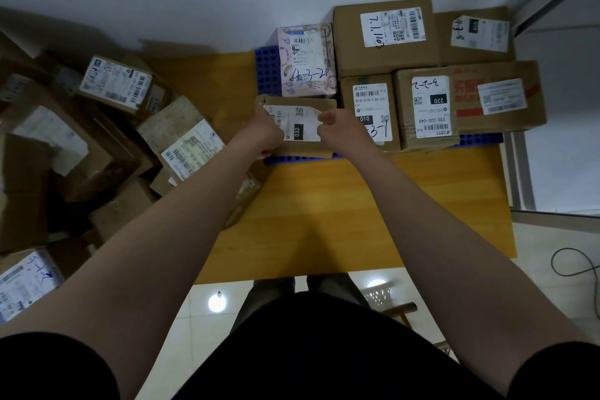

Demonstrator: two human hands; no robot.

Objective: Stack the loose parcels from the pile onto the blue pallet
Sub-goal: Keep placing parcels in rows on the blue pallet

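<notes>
A small brown parcel (300, 101) with a white "032" label sits at the front left corner of the blue pallet (267, 70). My left hand (264, 133) grips its left side and my right hand (341, 128) grips its right side. Behind it lies a pink patterned parcel (306, 60). Several brown boxes fill the pallet to the right, among them a tall "010" box (370, 107) and a "220" box (428, 105). The pile of loose parcels (97, 127) lies on the left.
The pallet rests on a yellow wooden table (324, 211) against a white wall. A large box (384, 36) and another labelled box (477, 34) stand at the pallet's back. A black cable (574, 263) lies on the tiled floor at right.
</notes>
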